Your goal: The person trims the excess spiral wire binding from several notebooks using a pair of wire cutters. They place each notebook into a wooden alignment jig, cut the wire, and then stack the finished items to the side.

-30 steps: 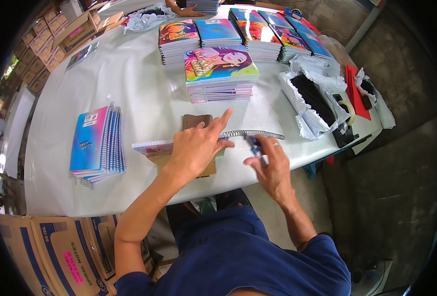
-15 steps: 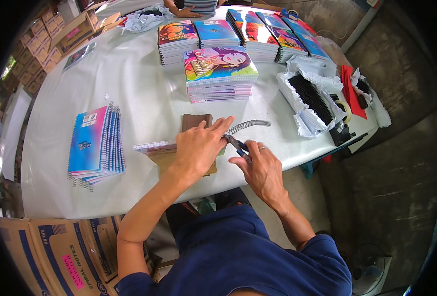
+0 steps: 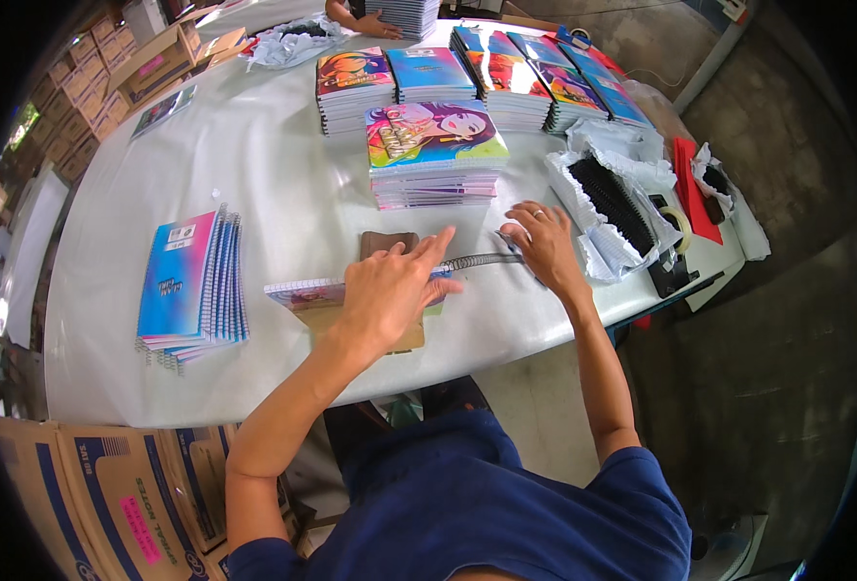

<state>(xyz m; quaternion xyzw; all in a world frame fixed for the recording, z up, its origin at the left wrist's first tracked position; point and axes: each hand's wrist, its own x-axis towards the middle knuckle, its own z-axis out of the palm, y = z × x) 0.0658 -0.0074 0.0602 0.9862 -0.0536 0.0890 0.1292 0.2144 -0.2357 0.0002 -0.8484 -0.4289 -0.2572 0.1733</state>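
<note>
My left hand (image 3: 390, 290) straddles the spine edge of a notebook (image 3: 305, 293), fingers on the far side and thumb on the near side. The notebook is tilted up against a brown block (image 3: 386, 244). From its spine a dark spiral coil (image 3: 482, 259) sticks out to the right. Near the coil's free end, my right hand (image 3: 550, 248) is low over the table with its fingers apart. Pliers (image 3: 507, 239) show partly beneath it, mostly hidden by the hand.
A stack of notebooks (image 3: 438, 160) stands ahead, with more stacks (image 3: 516, 82) behind it. Finished-looking spiral notebooks (image 3: 182, 281) lie fanned at left. At right are a paper-wrapped box of black coils (image 3: 611, 198) and a tape roll (image 3: 678, 221). Another person's hand (image 3: 378, 26) touches a far stack.
My right hand has moved away from the notebook's spine, forward and to the right, and its fingers have opened off the pliers. My left hand stays on the notebook, its thumb now stretched out.
</note>
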